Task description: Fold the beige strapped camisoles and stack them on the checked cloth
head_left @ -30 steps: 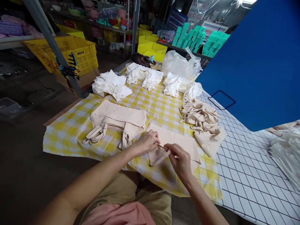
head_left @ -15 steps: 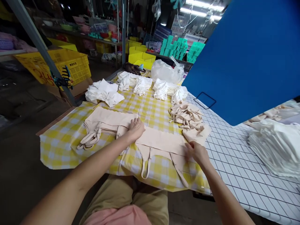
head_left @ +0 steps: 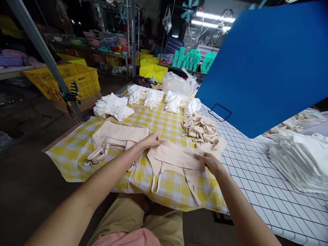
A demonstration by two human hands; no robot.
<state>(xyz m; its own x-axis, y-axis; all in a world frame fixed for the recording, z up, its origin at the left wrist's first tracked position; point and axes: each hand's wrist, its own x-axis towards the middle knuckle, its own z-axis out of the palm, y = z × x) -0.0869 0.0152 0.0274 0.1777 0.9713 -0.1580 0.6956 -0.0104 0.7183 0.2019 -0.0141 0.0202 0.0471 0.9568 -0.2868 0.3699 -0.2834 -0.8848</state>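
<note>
The left hand (head_left: 151,140) grips the upper left corner of a beige strapped garment (head_left: 174,160), fingers closed on the fabric. The right hand (head_left: 208,161) pinches the garment's right edge, thumb on top. The garment lies flat on the yellow checked tablecloth (head_left: 166,126), straps hanging toward the near edge. A stack of beige garments (head_left: 115,138) lies just left of it; a loose beige pile (head_left: 201,128) lies beyond it. The yellow crate (head_left: 77,80) carries dark printed characters, too small to read.
</note>
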